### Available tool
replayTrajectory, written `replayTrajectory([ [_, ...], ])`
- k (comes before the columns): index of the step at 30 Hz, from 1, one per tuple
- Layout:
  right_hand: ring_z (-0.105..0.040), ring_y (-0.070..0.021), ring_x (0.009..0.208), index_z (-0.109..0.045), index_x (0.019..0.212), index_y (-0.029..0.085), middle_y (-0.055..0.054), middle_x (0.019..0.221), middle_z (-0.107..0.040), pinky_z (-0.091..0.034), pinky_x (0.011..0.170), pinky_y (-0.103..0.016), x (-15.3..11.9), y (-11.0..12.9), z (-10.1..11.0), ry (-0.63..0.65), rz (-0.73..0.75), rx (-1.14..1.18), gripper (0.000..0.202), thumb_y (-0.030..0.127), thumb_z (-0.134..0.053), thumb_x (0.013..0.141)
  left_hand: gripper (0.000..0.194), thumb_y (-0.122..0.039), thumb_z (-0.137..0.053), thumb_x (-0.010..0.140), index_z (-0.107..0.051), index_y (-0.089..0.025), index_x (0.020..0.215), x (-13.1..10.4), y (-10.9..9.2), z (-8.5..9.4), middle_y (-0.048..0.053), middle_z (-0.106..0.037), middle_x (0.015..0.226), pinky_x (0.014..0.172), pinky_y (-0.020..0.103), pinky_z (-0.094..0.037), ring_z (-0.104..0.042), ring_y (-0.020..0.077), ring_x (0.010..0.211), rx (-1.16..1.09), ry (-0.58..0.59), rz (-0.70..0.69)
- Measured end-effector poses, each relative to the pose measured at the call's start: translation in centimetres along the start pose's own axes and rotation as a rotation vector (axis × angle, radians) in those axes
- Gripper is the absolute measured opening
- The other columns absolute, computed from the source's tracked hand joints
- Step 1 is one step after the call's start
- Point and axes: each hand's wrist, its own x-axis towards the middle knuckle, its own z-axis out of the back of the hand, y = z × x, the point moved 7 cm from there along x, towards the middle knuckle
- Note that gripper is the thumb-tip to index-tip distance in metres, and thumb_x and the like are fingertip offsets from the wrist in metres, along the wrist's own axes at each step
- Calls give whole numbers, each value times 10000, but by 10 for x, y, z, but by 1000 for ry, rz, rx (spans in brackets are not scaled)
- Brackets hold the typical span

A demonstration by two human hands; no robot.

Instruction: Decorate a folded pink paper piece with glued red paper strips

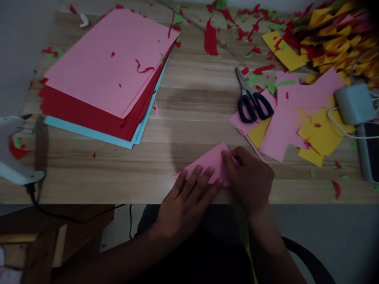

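Observation:
A small folded piece of pink paper (217, 159) lies on the table close to its front edge. Across its left part my left hand (188, 193) rests flat, fingers spread and pressing on the paper. My right hand (251, 177) is closed at the paper's right side, thumb along its upper surface and fingers curled; the paper's right corner is partly hidden under it. Beyond my right hand lie scissors (251, 100) with dark blue handles, resting on pink and yellow paper pieces (284, 122).
A stack of pink, red and blue sheets (109, 63) lies at the left. A white glue gun (17, 154) with a black cord stands at the left edge. Yellow folded paper shapes (340, 43), a white charger (355, 103) and a phone-like device (368, 154) are at the right. Red and green scraps are scattered.

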Motion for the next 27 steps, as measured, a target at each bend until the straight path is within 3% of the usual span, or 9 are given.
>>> replayTrajectory([
  [9,-481,-134,469,-599,651,217,1,506,-593,-227,516,-261,0,2,2,-10,20,-21,365,415,-547,953,593,-279,-529,967,-419,-306,1549,1,0,4,1,-369,1646,1293,475,-96,-311,274,1518,-14,36,-1],
  [14,-490,-136,488,-580,657,223,7,517,-591,-255,529,-268,-2,3,1,-5,9,0,359,406,-534,963,597,-305,-522,968,-416,-240,1552,3,-5,3,10,-329,1663,1291,480,-138,-299,288,1523,-1,51,-33],
  [19,-527,-164,513,-594,701,232,5,542,-595,-286,519,-289,-2,1,0,-3,0,9,320,416,-552,959,569,-230,-455,981,-420,-231,1549,5,-7,1,-15,-337,1660,1296,474,-95,-302,274,1516,10,68,-25],
  [22,-656,-231,760,-667,952,215,-68,825,-706,-475,664,-345,-11,6,13,-83,72,128,142,329,-584,940,547,-217,-440,987,-444,-223,1533,5,-6,1,-10,-328,1665,1294,464,-87,-299,273,1515,-2,76,-24],
  [25,-631,-317,1135,-624,1237,212,-160,1207,-669,-504,948,-471,-36,18,26,-146,233,197,315,260,-606,925,513,-253,-468,986,-490,-232,1498,3,-5,-1,6,-321,1669,1293,468,-77,-259,291,1535,-37,92,-50],
  [27,-587,-322,1265,-520,1415,241,-151,1352,-628,-483,1026,-491,-57,27,21,-66,348,241,467,265,-568,951,495,-296,-489,985,-516,-229,1475,3,-6,-3,29,-369,1644,1290,486,-67,-238,315,1542,-57,101,-75],
])
